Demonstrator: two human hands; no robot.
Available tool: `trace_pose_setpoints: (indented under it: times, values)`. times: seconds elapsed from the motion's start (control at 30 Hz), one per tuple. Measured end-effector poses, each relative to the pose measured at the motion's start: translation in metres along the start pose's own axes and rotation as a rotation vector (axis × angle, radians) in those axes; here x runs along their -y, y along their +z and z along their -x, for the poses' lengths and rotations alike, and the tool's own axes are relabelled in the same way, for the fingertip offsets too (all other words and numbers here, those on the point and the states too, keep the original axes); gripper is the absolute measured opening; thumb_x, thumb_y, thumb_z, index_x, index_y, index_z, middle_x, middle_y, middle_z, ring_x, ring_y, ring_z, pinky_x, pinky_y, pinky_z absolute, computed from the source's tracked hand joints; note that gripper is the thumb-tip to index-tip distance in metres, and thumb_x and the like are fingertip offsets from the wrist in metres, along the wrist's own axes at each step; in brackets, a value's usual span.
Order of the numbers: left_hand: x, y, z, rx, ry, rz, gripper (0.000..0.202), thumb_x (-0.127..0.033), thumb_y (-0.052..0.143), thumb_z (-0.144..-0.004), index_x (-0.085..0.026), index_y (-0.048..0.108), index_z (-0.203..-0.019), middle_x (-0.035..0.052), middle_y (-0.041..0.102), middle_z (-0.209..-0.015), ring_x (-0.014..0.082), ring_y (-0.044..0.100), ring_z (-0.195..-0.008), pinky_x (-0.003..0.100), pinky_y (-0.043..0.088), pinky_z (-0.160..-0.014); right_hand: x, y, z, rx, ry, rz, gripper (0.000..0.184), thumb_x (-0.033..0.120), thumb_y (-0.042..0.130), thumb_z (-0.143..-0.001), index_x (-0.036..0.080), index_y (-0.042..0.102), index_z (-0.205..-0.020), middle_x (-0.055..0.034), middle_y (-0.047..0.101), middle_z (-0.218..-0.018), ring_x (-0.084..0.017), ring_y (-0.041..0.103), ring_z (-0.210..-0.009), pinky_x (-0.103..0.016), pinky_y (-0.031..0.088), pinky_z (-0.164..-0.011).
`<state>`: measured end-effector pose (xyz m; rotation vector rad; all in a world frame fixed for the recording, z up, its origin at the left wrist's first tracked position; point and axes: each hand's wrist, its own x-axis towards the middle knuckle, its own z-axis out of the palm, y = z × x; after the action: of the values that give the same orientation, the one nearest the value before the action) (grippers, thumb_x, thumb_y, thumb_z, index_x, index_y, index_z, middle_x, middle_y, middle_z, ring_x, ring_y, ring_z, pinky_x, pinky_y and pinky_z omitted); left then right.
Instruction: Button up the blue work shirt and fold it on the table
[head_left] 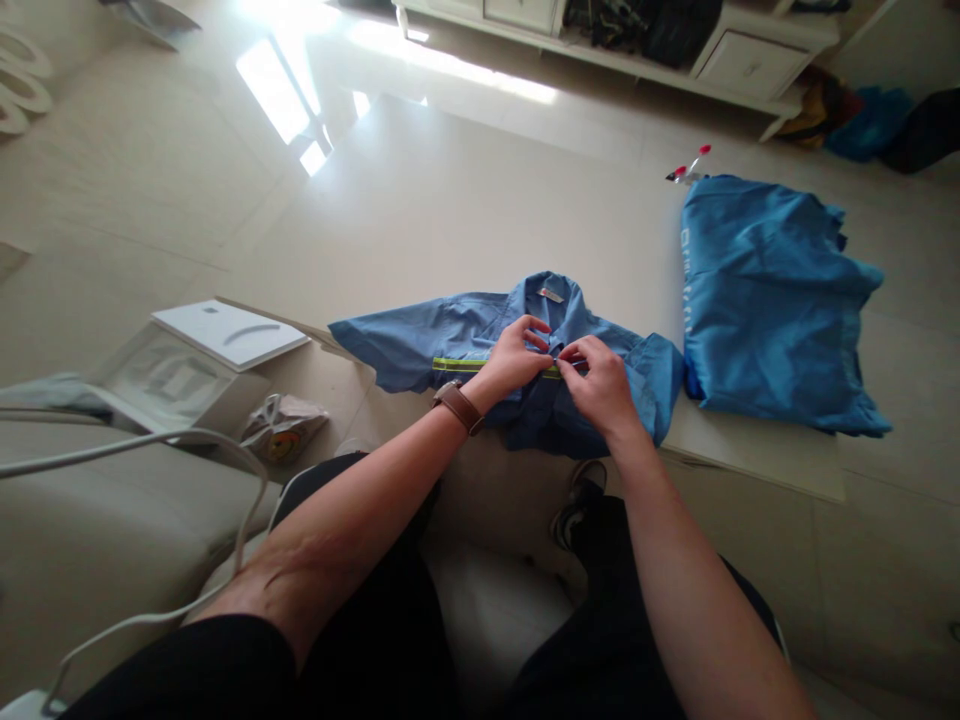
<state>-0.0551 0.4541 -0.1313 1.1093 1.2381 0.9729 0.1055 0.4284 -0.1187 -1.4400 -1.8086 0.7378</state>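
Observation:
A blue collared shirt (472, 325) with a yellow-green stripe across its chest lies spread on the table, its collar pointing away from me and its lower part hanging over the near edge. My left hand (519, 352), with a brown watch strap at the wrist, pinches the front opening just below the collar. Close beside it, my right hand (596, 375) pinches the same opening, thumb against forefinger. Both sets of fingertips nearly meet at the stripe. What small part of the shirt front lies between them is hidden.
A folded pile of blue cloth (772, 300) rests at the table's right end, by red-capped pens (681, 172). To the left stand a white box (229, 335) and a crumpled bag (285, 428). A white cable (150, 437) loops near my left arm. A white cabinet (750, 65) stands beyond.

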Motion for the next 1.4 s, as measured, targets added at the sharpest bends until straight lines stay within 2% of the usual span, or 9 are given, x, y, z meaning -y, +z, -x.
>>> trace_pose_setpoints:
  times: [0.27,0.4,0.5,0.63,0.73,0.83,0.97,1.1,1.4]
  values:
    - [-0.008,-0.001,0.002,0.085,0.004,0.053,0.047,0.003,0.067,-0.061,-0.016,0.059,-0.103,-0.0002,0.069,-0.092,0.0055,0.058,-0.06,0.02,0.042,-0.06,0.002,0.003,0.0,0.008,-0.018,0.004,0.008,0.023,0.06,-0.087,0.024,0.058,-0.079,-0.0034,0.06,-0.087,-0.022,0.06,-0.081,-0.038,0.05,-0.079]
    - [-0.008,-0.002,0.002,0.061,0.009,0.012,0.045,0.002,0.068,-0.06,-0.016,0.059,-0.1,0.0026,0.071,-0.093,0.0077,0.06,-0.064,0.021,0.044,-0.063,0.0,0.006,0.0,-0.022,0.007,-0.064,0.008,0.026,0.06,-0.086,0.025,0.058,-0.078,-0.003,0.06,-0.088,-0.022,0.061,-0.084,-0.037,0.052,-0.08]
    - [-0.005,-0.002,0.0,0.032,0.021,-0.047,0.044,0.0,0.069,-0.061,-0.017,0.06,-0.1,0.0031,0.072,-0.093,0.0083,0.059,-0.065,0.021,0.043,-0.062,-0.009,0.012,0.0,-0.063,0.083,-0.133,0.01,0.03,0.062,-0.083,0.024,0.058,-0.076,-0.0028,0.061,-0.088,-0.021,0.06,-0.084,-0.038,0.052,-0.084]
    - [-0.003,-0.003,0.0,0.04,0.07,-0.079,0.045,0.0,0.069,-0.062,-0.018,0.06,-0.102,0.0008,0.07,-0.093,0.0069,0.057,-0.062,0.02,0.041,-0.059,-0.023,0.022,-0.001,-0.061,0.269,-0.27,0.017,0.039,0.068,-0.079,0.024,0.06,-0.076,-0.0004,0.06,-0.08,-0.02,0.057,-0.079,-0.037,0.053,-0.082]
    - [-0.005,-0.005,0.001,0.063,0.103,-0.094,0.046,0.001,0.068,-0.061,-0.018,0.06,-0.103,0.0013,0.069,-0.097,0.0065,0.056,-0.061,0.021,0.041,-0.059,-0.027,0.027,-0.001,-0.085,0.34,-0.354,0.023,0.044,0.072,-0.076,0.024,0.061,-0.076,-0.0007,0.059,-0.087,-0.019,0.057,-0.083,-0.036,0.053,-0.082]
    - [-0.008,-0.007,0.002,0.103,0.142,-0.139,0.049,0.001,0.07,-0.06,-0.018,0.061,-0.105,0.0018,0.069,-0.099,0.0074,0.056,-0.064,0.022,0.043,-0.062,-0.024,0.027,0.001,-0.12,0.314,-0.341,0.021,0.041,0.074,-0.074,0.023,0.062,-0.075,-0.0022,0.056,-0.101,-0.02,0.058,-0.092,-0.037,0.053,-0.088]
    - [-0.009,-0.008,0.001,0.052,0.105,-0.247,0.035,-0.006,0.076,-0.063,-0.017,0.061,-0.093,-0.0002,0.066,-0.083,0.0121,0.058,-0.07,0.024,0.044,-0.066,-0.022,0.027,0.003,-0.143,0.267,-0.301,0.016,0.037,0.07,-0.078,0.023,0.061,-0.077,-0.0025,0.053,-0.102,-0.019,0.057,-0.093,-0.038,0.052,-0.095]
    - [-0.008,-0.007,-0.001,0.076,-0.021,-0.129,0.029,-0.005,0.073,-0.068,-0.017,0.056,-0.088,-0.0021,0.064,-0.075,0.0114,0.059,-0.066,0.023,0.045,-0.064,-0.022,0.027,0.003,-0.179,0.255,-0.296,0.013,0.034,0.066,-0.082,0.023,0.059,-0.082,-0.0022,0.053,-0.104,-0.018,0.057,-0.089,-0.039,0.052,-0.096]
    - [-0.01,-0.012,-0.001,0.17,-0.106,-0.07,0.031,-0.001,0.07,-0.072,-0.016,0.059,-0.096,-0.0027,0.067,-0.071,0.0084,0.057,-0.06,0.021,0.041,-0.06,-0.012,0.022,0.004,-0.145,0.048,-0.072,0.003,0.023,0.057,-0.087,0.023,0.055,-0.085,-0.0043,0.055,-0.097,-0.021,0.057,-0.093,-0.037,0.052,-0.089]
